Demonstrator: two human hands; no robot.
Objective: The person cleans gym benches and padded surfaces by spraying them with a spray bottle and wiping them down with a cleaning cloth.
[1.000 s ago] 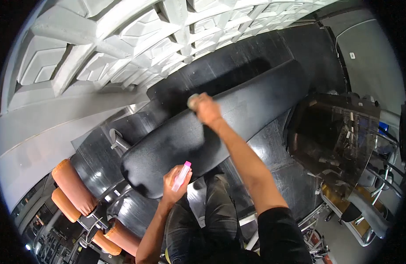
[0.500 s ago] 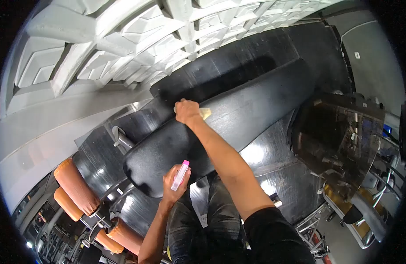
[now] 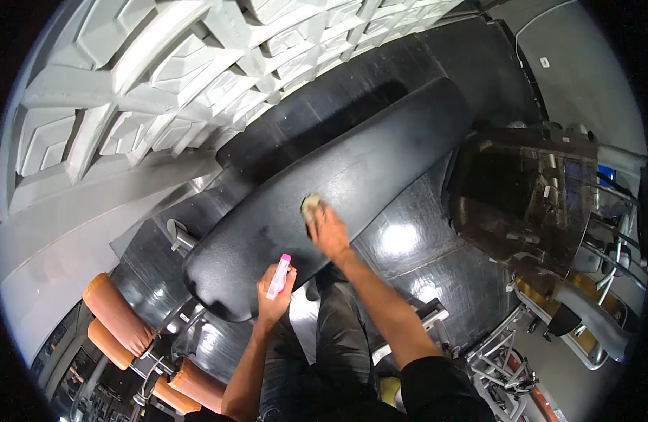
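Note:
A long black padded bench (image 3: 387, 151) runs diagonally in front of me. My right hand (image 3: 329, 233) is over its middle, fingers pressed on a pale yellow cloth (image 3: 310, 207) that lies against the padding. Nearer to me, my left hand (image 3: 273, 297) is closed around a small clear bottle with a pink cap (image 3: 280, 276), held tilted with the cap pointing up and away. Its lower end is by my palm, over the bench's near edge.
Orange-brown roller pads (image 3: 119, 302) on a metal frame stand at the left. A white panelled wall (image 3: 218, 77) rises beyond the bench. At the right is a dark, shiny machine shroud (image 3: 507, 197) with metal tubing. Dark shiny flooring (image 3: 408, 246) surrounds the bench.
My right hand has moved from the bench's far edge back toward me, onto the middle of the padding, with the cloth. The left hand still holds the bottle. The view has shifted slightly.

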